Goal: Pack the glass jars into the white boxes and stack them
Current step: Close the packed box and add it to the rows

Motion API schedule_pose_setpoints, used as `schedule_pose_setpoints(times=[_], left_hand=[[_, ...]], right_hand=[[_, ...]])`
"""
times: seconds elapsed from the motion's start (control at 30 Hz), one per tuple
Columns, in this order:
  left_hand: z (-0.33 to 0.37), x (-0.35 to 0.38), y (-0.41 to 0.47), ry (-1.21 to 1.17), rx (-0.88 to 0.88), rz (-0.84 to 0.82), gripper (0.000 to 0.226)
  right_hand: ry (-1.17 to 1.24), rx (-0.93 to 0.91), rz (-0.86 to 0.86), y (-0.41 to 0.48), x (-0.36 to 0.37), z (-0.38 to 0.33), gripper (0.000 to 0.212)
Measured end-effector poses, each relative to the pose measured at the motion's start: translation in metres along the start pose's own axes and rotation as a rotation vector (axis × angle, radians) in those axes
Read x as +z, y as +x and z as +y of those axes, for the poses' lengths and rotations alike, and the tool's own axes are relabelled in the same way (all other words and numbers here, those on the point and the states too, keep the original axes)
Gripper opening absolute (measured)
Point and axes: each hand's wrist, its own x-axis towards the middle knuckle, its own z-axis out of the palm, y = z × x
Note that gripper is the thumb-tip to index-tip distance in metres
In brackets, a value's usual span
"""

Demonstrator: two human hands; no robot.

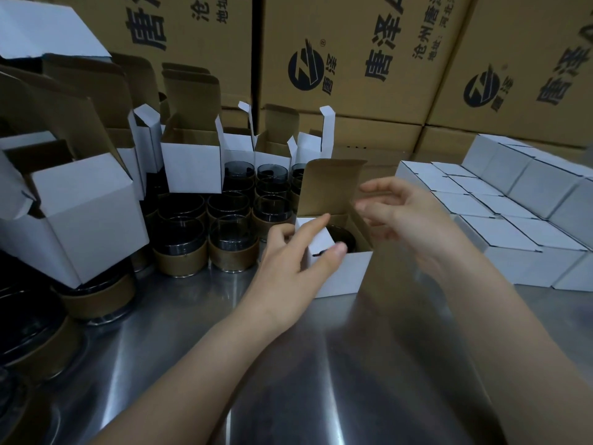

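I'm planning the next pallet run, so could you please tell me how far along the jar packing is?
Done: closed white boxes stand stacked on the right. In hand: a jar sits in the open box, lid flap up; the left hand holds a side flap, the right hand hovers open beside it. Left: many loose jars and empty boxes wait at the left.

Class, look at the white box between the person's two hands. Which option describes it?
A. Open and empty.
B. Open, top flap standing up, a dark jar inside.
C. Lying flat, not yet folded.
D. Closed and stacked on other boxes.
B: the white box stands on the metal table with its top flap upright, and the dark rim of a jar shows inside.
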Motion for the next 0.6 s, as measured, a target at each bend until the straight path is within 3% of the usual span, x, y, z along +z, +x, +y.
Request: schedule_pose_setpoints(times=[0.1,0.5,0.6], left_hand=[[0.003,-0.001,0.001,-0.075,-0.023,0.02,0.035],[0.011,-0.002,0.004,-0.279,-0.004,0.134,0.027],[0.011,-0.003,0.005,-0.416,0.015,0.161,0.045]], right_hand=[[0.005,0.003,-0.045,0.003,0.003,0.005,0.025],[-0.081,-0.072,-0.181,0.0,0.009,0.013,0.043],[-0.117,-0.08,-0.194,0.002,0.009,0.014,0.035]])
